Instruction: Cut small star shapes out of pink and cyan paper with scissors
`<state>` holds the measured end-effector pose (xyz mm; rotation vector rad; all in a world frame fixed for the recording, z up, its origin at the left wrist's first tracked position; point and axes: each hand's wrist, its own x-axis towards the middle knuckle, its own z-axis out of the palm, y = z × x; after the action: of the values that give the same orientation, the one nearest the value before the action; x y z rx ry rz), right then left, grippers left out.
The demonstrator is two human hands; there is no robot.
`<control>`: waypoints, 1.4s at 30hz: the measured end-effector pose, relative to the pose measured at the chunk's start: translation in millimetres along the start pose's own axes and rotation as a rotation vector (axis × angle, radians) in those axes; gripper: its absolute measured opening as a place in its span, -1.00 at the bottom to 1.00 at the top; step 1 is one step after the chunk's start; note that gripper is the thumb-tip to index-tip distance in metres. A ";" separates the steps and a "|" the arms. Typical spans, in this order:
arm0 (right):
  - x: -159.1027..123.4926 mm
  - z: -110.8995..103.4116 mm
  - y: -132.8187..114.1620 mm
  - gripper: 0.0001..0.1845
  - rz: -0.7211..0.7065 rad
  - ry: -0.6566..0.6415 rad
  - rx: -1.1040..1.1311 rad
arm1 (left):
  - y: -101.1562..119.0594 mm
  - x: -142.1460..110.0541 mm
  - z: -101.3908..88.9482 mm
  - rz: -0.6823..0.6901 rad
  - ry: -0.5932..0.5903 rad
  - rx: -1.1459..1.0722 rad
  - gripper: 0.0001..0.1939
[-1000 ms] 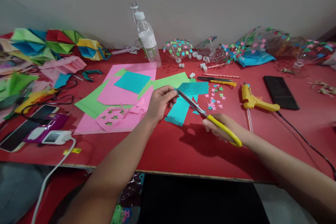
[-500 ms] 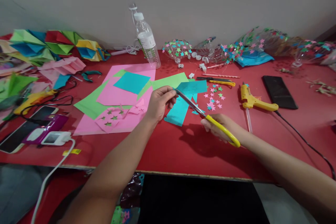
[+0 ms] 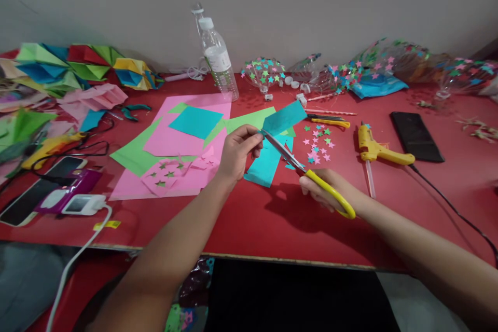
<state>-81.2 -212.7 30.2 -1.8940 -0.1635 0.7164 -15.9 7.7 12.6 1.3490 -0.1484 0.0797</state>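
Note:
Between thumb and fingers, my left hand (image 3: 241,149) pinches one end of a blue paper strip (image 3: 286,117), which sticks out to the right and tilts upward. My right hand (image 3: 324,187) grips the yellow handles of the scissors (image 3: 286,153), whose blade tips meet the strip close to my left fingertips. Under the blades another blue paper piece (image 3: 261,168) lies on the table. Small pink, green and blue paper stars (image 3: 317,144) are scattered just right of the scissors. Green paper (image 3: 245,123) shows behind my left hand.
A yellow glue gun (image 3: 383,153) and a black phone (image 3: 416,136) lie right. Behind are a box cutter (image 3: 330,122), a plastic bottle (image 3: 220,59) and star-covered clear plastic pieces (image 3: 264,72). Pink sheets (image 3: 187,166), pliers (image 3: 134,110) and a purple device (image 3: 70,192) are left.
The strip's right end has swung upward, uncovering some green paper beneath. Both hands and the scissors have stayed almost in place.

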 end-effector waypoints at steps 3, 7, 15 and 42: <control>-1.1 0.8 -0.3 -0.49 -0.003 -0.006 -0.006 | -1.7 -2.0 2.1 0.014 -0.006 -0.023 -0.91; -1.9 2.9 -0.7 -0.50 -0.014 0.004 -0.018 | -2.8 -3.1 3.6 0.020 -0.015 -0.043 -0.91; -2.8 7.9 -2.6 -0.48 0.019 0.016 -0.030 | -2.5 -5.6 10.0 -0.004 -0.008 -0.057 -0.87; -0.4 13.6 4.9 -0.42 -0.008 0.058 -0.010 | -1.5 -4.7 9.1 -0.034 -0.065 -0.082 -0.88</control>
<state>-90.0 -204.2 22.4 -1.9202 -0.1382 0.6556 -20.9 -1.3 12.3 1.2723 -0.1818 0.0010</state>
